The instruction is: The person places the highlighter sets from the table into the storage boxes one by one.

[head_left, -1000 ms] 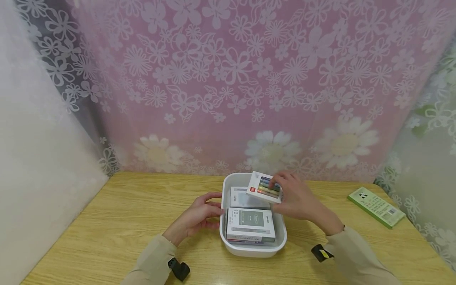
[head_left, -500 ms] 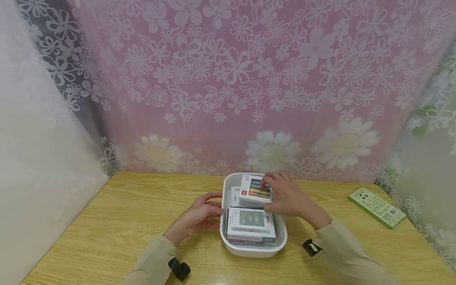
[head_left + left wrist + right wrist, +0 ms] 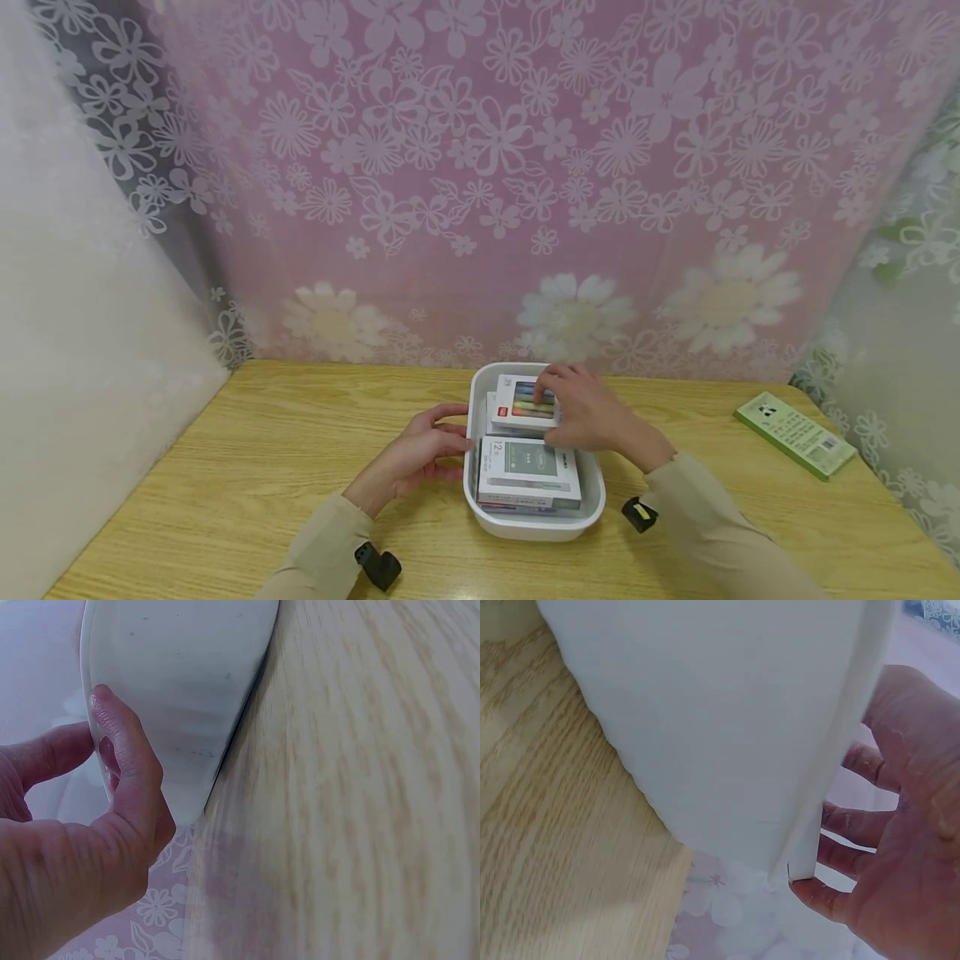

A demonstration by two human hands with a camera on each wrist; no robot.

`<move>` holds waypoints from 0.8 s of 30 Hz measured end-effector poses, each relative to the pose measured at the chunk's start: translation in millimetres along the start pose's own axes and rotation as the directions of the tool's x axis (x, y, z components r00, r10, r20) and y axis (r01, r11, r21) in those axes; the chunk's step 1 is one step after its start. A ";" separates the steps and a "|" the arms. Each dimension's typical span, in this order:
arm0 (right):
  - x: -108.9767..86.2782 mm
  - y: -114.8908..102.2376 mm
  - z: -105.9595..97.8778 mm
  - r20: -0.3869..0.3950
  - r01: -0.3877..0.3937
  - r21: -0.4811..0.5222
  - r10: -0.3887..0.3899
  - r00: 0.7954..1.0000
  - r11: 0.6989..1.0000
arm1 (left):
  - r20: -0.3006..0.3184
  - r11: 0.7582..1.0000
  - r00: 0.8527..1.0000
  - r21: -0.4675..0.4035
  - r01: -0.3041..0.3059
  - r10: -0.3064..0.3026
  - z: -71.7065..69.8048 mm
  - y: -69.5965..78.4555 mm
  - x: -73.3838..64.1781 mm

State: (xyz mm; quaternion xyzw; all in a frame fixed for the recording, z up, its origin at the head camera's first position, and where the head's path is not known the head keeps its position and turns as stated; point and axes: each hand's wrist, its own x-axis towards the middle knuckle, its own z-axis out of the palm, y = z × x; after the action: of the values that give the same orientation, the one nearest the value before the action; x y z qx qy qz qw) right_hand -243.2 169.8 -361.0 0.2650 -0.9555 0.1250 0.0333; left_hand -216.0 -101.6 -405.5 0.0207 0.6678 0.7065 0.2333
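Observation:
A white plastic storage basket (image 3: 534,527) stands on the table, filled with white boxes. My right hand (image 3: 592,408) holds a crayon box (image 3: 516,421) with coloured sticks behind its window. That box lies nearly level over the far half of the basket, on or just above a white box (image 3: 491,417) mostly hidden by it. My left hand (image 3: 420,450) holds the basket's left rim; in the left wrist view its fingers (image 3: 127,742) lie along the outer wall. A white box with a grey-green panel (image 3: 529,471) fills the near half, stacked on other boxes.
A green box (image 3: 795,435) with a panda picture lies at the table's right. The wooden table (image 3: 300,442) ends at a pink floral curtain (image 3: 480,208) behind. Pale curtains hang at both sides. Small black wrist cameras sit at both sleeves.
My right hand has moved left and slightly down with the crayon box, which has become more level over the far half of the basket. My left hand has stayed at the rim.

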 end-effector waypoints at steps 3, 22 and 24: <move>2.6 0.4 1.2 0.023 0.004 0.013 -0.004 1.000 1.000 | 0.002 1.000 1.000 0.002 -0.002 0.002 -0.1 -0.2 0.5; 12.6 2.9 3.9 0.146 0.046 0.149 -0.068 0.987 0.988 | -0.007 1.000 1.000 -0.009 0.001 -0.001 1.0 -1.1 -0.1; 11.8 4.1 4.4 0.157 0.044 0.149 -0.067 0.985 0.988 | -0.008 1.000 1.000 -0.005 0.001 -0.002 0.6 -1.1 0.2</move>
State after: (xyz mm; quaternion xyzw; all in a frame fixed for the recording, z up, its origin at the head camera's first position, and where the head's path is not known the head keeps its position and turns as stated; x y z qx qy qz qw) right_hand -255.4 166.3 -364.7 0.3024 -0.9358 0.1711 -0.0602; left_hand -215.6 -100.9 -406.6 0.0167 0.6671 0.7080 0.2311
